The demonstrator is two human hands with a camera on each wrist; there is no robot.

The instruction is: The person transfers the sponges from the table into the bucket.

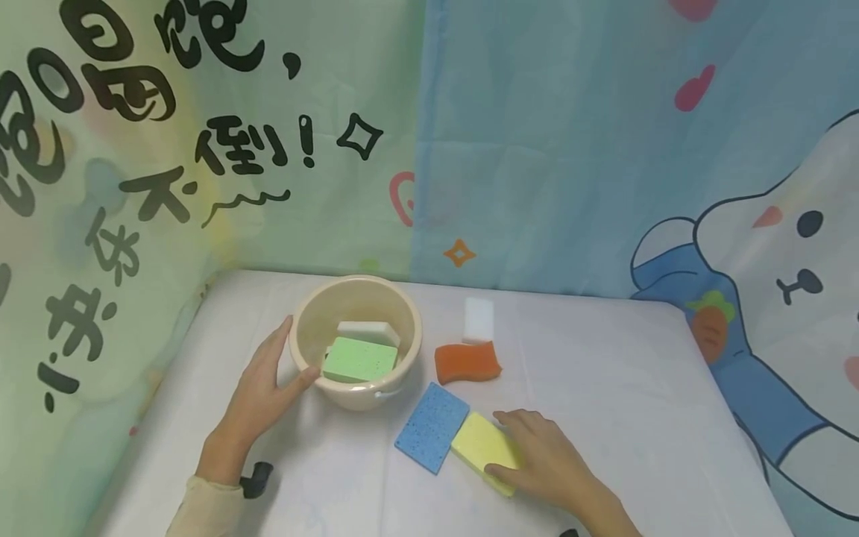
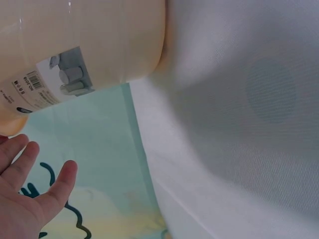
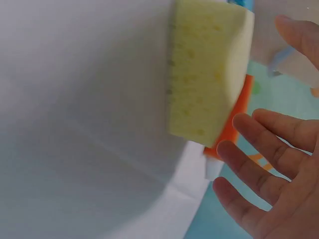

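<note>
In the head view a cream bucket [image 1: 362, 399] holds a green sponge [image 1: 360, 360] and a white sponge [image 1: 369, 333]. My left hand [image 1: 263, 399] is at the bucket's left side, fingers spread and thumb by the front rim. The left wrist view shows the bucket [image 2: 114, 35] with a label, and my left hand [image 2: 30, 199] below. A yellow sponge [image 1: 485, 447] lies on the table, touching a blue sponge [image 1: 432, 427]. Over its right end is my right hand [image 1: 546, 462]. In the right wrist view the right hand's [image 3: 279, 164] spread fingers stand apart from the yellow sponge [image 3: 202, 74].
Behind the blue sponge lies a wavy orange sponge [image 1: 467, 362], with a white piece [image 1: 479, 319] just beyond it. A white cloth covers the table [image 1: 590, 373]. Printed curtains [image 1: 537, 186] hang along the back and left sides.
</note>
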